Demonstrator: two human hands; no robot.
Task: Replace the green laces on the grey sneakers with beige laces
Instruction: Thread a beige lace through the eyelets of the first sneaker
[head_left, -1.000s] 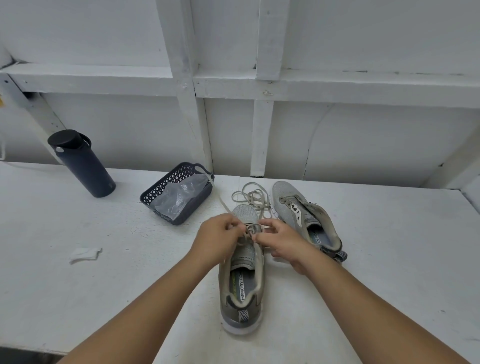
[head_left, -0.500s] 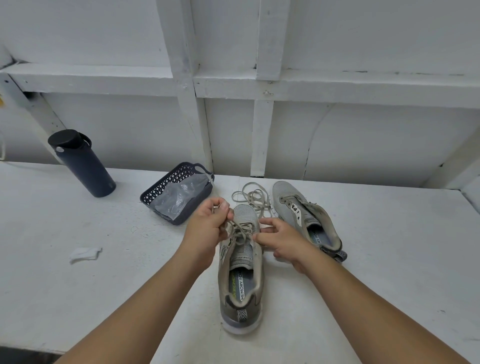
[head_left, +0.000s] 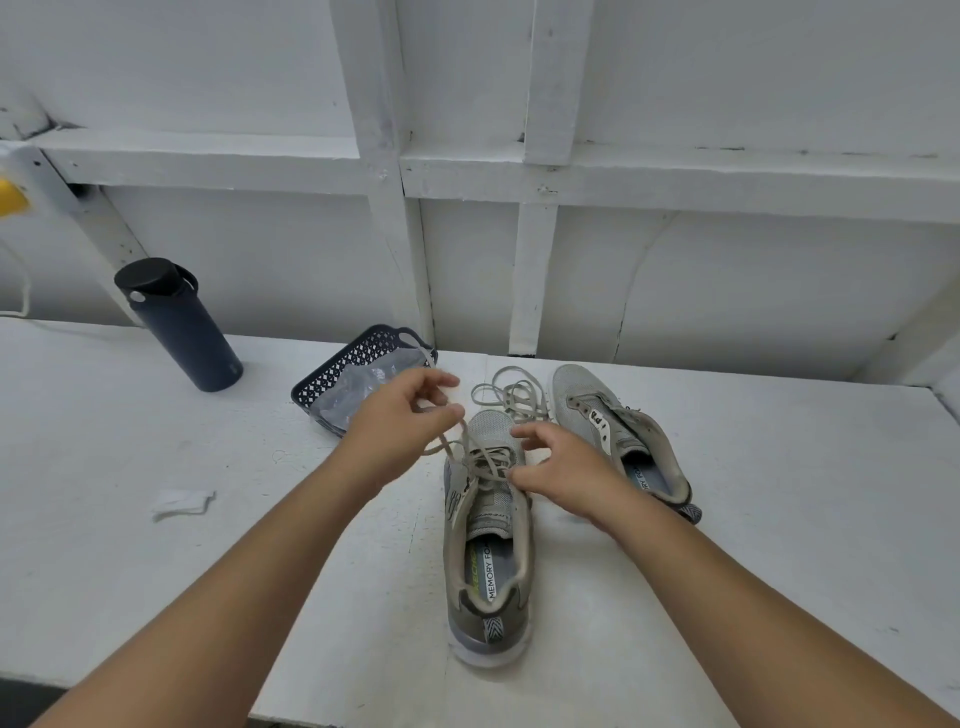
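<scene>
Near sneaker (head_left: 488, 530) at table (head_left: 779, 519) centre, toe away. Left hand (head_left: 400, 421) pinches beige lace (head_left: 457, 441), raised from eyelets. Right hand (head_left: 561, 467) loosely spread over the lacing, whether holding anything cannot tell. Lace light, limp, slippery: grip near tip. Spare lace (head_left: 511, 392) lies beyond toe.

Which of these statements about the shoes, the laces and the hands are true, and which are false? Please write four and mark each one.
1. The left hand pinches a beige lace pulled up from the near sneaker. True.
2. The far sneaker already carries a full lace. False: its eyelets look empty, and a loose lace lies on the table beside it.
3. The bottle lies on its side. False: it stands upright.
4. The basket holds clear plastic. True.
</scene>
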